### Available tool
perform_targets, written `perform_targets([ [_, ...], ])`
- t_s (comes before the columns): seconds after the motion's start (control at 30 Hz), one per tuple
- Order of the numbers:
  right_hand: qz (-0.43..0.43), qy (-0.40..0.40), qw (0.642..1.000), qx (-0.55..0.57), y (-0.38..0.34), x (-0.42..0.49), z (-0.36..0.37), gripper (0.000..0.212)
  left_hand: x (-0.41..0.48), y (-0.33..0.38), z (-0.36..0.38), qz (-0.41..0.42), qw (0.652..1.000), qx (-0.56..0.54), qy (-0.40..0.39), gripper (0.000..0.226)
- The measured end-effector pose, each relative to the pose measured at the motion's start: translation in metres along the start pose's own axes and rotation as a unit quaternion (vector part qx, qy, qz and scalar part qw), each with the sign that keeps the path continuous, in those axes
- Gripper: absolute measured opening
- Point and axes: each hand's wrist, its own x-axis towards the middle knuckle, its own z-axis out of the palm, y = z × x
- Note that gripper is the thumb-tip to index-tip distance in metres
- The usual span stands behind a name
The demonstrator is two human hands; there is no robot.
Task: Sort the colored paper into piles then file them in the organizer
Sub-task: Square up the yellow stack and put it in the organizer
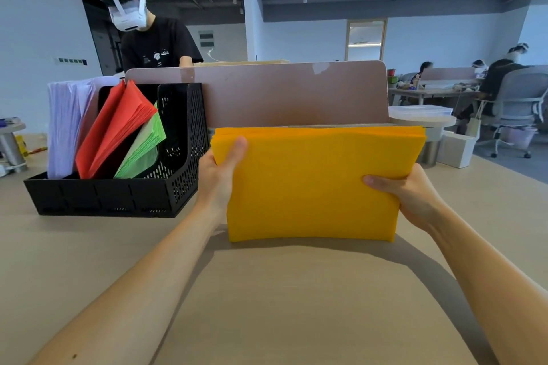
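Desk (89,261): one yellow stack (314,184) (upright), two hands (218,175) gripping.

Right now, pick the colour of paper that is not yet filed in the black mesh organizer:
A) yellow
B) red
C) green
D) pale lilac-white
A: the yellow paper stack is gripped by the left hand and the right hand, off to the right of the black mesh organizer, whereas the red paper, green paper and pale lilac-white paper already stand in it.
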Motion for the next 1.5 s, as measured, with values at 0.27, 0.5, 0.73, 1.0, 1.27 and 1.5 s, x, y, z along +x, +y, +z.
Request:
perform_targets([
  [0.27,-0.001,0.005,1.000,-0.001,-0.001,0.000,0.001,0.094,0.020,0.040,0.018,-0.002,0.989,0.074,0.129,0.011],
  [0.5,-0.004,0.000,1.000,-0.001,-0.004,-0.001,0.004,0.092,0.023,0.034,0.015,0.035,0.984,0.124,0.123,0.013],
  [0.73,-0.006,0.004,1.000,0.000,-0.005,0.000,0.006,0.092,0.041,0.089,0.014,0.173,0.843,0.483,-0.158,0.049],
  [1.0,-0.006,0.002,1.000,-0.026,-0.010,-0.002,0.009,0.088,0.050,0.095,0.082,0.138,0.629,0.621,-0.447,0.022],
  [1.27,-0.056,0.093,0.994,0.009,-0.036,0.006,-0.014,0.072,0.050,0.087,0.035,0.043,0.929,0.245,-0.273,0.011],
  [1.5,-0.074,0.019,0.996,0.047,-0.084,0.029,0.029,0.037,0.007,0.016,0.040,-0.007,0.993,0.045,-0.106,0.027],
])
